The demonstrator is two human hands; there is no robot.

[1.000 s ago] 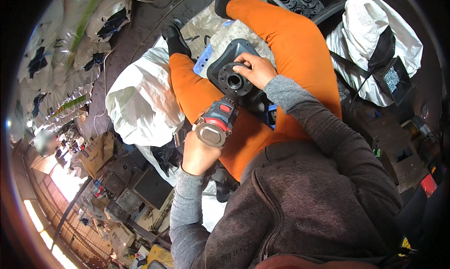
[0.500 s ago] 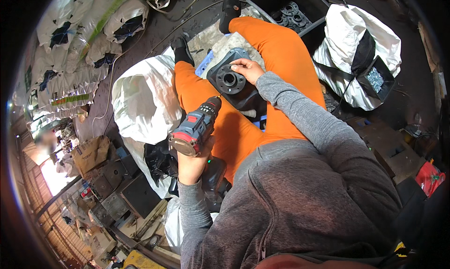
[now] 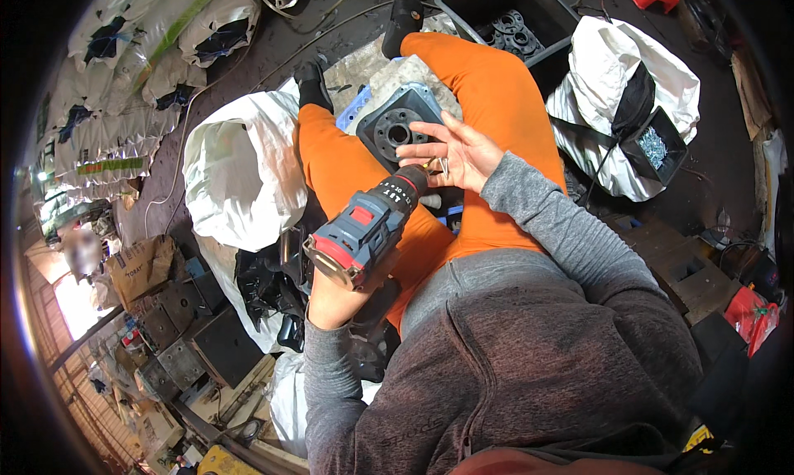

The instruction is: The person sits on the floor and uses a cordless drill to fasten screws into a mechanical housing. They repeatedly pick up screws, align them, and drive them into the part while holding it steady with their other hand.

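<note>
My left hand (image 3: 354, 289) is wrapped round the grip of a blue-grey and red cordless drill (image 3: 364, 227). Its black chuck points up and right, close to the fingers of my right hand (image 3: 463, 154). That hand is turned partly palm up with its fingers stretched out, and a few small silvery screws (image 3: 444, 168) lie in it. Just beyond the fingertips, between my knees, a round dark flange (image 3: 386, 134) with a central hole and a ring of smaller holes rests on a square dark grey part (image 3: 426, 103). My fingers partly cover the flange, and the drill's tip is hard to make out.
A black crate (image 3: 546, 20) with several dark round parts stands beyond my right knee. Right of it, a small black bin (image 3: 657, 148) of screws leans against a white sack (image 3: 608, 69). An open white sack (image 3: 248, 173) stands left, with cables (image 3: 310, 40) across the floor.
My right hand has let go of the flange, moved nearer and opened out, showing small screws. The drill has swung right toward it. The flange now sits on the square part.
</note>
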